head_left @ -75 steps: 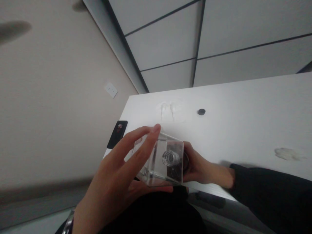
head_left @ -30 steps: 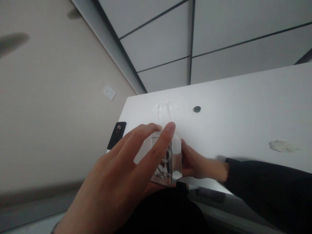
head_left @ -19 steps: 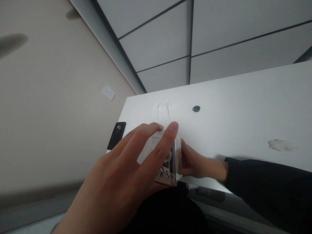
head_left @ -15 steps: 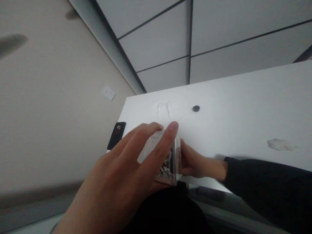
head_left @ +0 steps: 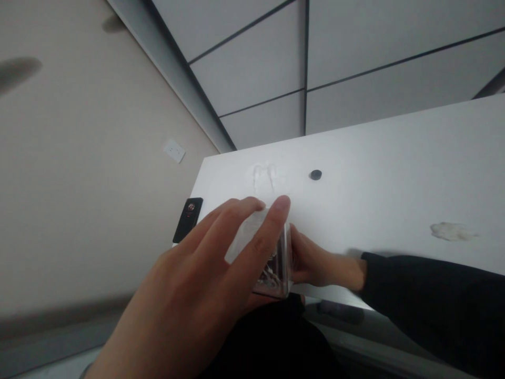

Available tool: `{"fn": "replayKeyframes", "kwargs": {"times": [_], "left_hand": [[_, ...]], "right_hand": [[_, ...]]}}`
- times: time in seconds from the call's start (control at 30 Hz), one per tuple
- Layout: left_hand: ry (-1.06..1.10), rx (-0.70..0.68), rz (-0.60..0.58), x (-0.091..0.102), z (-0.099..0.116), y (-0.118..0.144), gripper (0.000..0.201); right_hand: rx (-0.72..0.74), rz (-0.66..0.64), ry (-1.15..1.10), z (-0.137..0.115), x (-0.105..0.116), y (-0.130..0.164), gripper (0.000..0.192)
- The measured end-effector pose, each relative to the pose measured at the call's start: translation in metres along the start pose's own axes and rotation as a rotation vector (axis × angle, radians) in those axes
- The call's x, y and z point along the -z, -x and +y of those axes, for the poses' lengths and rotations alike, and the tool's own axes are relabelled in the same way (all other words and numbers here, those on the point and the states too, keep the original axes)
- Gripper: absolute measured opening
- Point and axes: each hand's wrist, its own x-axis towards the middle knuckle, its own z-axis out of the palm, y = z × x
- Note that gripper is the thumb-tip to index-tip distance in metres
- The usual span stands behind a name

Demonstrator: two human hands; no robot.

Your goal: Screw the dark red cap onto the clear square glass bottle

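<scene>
A small clear plastic box (head_left: 272, 281) with shiny, dark and pinkish contents sits at the near edge of the white table, close to my body. My left hand (head_left: 197, 268) reaches over the top, its fingers curled along the box and the index finger lying across it. From the right, my right hand (head_left: 315, 260) grips the box's side; its fingertips are partly hidden behind the box. What exactly lies inside is mostly covered by my left hand.
On the white table (head_left: 382, 173) lie a black phone-like item (head_left: 188, 220) at the left edge, a small dark round piece (head_left: 315, 175) and a crumpled translucent scrap (head_left: 452, 231). A beige wall with a socket (head_left: 174, 151) rises at left; panelled doors (head_left: 252, 79) stand behind.
The clear layer along the box's right side, by my right hand, looks narrower and closer to the box. Both hands keep nearly the same place; the view shifts slightly.
</scene>
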Motion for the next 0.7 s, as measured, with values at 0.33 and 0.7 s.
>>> {"fn": "replayKeyframes", "kwargs": {"times": [0.33,0.7], "left_hand": [[-0.004,-0.028,-0.006,0.0005,0.0006,-0.0020,0.048],[-0.024,-0.041,-0.013,0.0003,0.0008,-0.0015,0.048]], "right_hand": [[0.009,-0.027,-0.018,-0.0014,0.0009,-0.0018,0.092],[0.013,-0.019,-0.005,-0.0023,0.0010,-0.0029,0.088]]}}
